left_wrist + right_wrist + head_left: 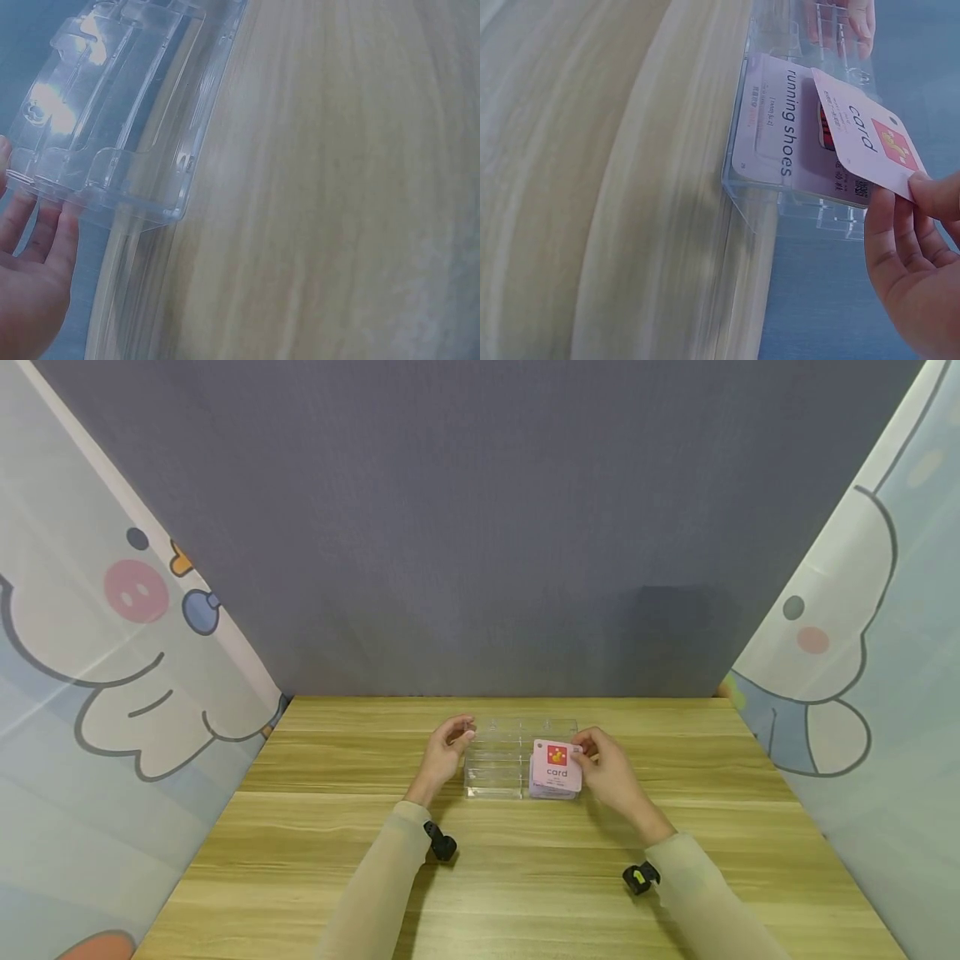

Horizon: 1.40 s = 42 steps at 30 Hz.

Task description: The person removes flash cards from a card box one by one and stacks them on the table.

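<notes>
Head view shows a person sitting at a wooden counter (315,860) with both arms stretched forward. Going from the left: the left hand (444,753) rests at the left end of a clear plastic tray (495,764) that stands in the middle of the counter. In the left wrist view its fingers (45,225) are nearly straight and touch the tray's edge from outside; they do not curl round it, they only steady it.

The tray has several narrow slots. It looks light, stiff and smooth, so I judge it can slide easily on the wood if nobody holds it. Its thin walls may crack under a strong squeeze, so a flat touch on the end wall seems the better hold.

To the right, a stack of cards (780,142) lies in the tray's right part; the top one reads "running shoes". Above the stack is the pink card (557,766) with the word "card" and a small red picture. The right hand (603,766) pinches it at its corner between thumb and fingers (889,232), and the card is tilted, with its far edge over the stack.

The card looks thin, light and a little flexible, probably with a slippery coated face. A pinch on the edge or corner is enough; strong pressure may bend it.
</notes>
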### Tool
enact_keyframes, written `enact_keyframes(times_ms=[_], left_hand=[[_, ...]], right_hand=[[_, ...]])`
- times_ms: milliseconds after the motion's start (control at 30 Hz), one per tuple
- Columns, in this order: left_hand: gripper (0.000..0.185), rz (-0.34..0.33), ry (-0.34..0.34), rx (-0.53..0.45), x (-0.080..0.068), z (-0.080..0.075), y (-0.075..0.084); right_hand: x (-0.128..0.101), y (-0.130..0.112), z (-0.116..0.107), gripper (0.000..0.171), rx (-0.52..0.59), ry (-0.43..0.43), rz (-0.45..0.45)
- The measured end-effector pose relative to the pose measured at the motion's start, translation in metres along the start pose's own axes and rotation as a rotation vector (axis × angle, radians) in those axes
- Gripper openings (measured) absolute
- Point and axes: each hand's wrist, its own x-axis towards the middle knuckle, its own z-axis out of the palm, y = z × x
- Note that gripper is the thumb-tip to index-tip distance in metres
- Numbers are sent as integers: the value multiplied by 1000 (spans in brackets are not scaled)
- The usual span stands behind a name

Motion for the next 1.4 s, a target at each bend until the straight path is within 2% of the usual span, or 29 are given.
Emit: enact_keyframes(times_ms=[133,333,433,733,1000,1400], left_hand=[[35,-6,-10,0,-1,0,4],[31,24,-32,4,-11,-1,30],[30,25,-27,-8,-13,-1,34],[30,8,-23,-40,-11,-1,33],[35,-7,-5,-34,1,0,5],[36,-8,-1,-38,1,-1,5]], right_hand=[[-1,-1,-1,14,22,-8,12],[-2,-2,-4,15,36,-6,28],[-3,-3,-6,15,41,-2,26],[-5,-6,-13,15,61,-4,28],[-7,-12,-16,15,116,-23,55],[-7,-17,-18,14,169,-40,63]])
